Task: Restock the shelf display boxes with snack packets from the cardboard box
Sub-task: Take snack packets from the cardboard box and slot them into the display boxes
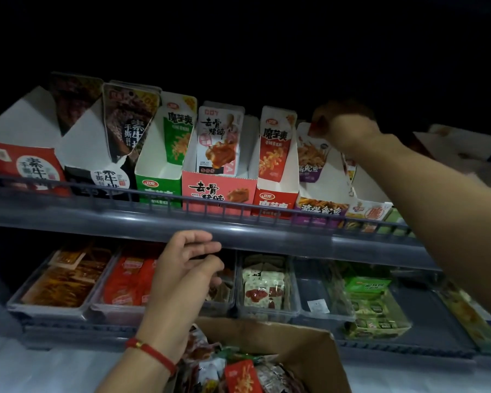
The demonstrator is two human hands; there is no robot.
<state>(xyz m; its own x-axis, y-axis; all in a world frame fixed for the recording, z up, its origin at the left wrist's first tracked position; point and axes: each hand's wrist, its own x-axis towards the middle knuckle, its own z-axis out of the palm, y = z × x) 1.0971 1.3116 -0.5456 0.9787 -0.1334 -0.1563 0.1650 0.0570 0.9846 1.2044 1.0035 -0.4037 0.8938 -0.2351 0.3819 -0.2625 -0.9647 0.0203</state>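
Observation:
A brown cardboard box (309, 353) full of mixed snack packets sits at the bottom centre, below the shelves. On the upper shelf stands a row of display boxes: green (156, 182), pink (219, 191), red (275, 194) and purple (321, 205). My right hand (343, 129) reaches up over the purple box and pinches a white-and-red snack packet (312, 131) at its top edge. My left hand (187, 262) hovers just under the upper shelf rail with relaxed fingers and holds nothing.
A grey wire rail (238, 211) fronts the upper shelf. Clear plastic trays (267, 285) of packets fill the lower shelf. More boxes (23, 163) stand at the far left, and a pale carton (459, 146) lies at the far right. Above the shelf it is dark.

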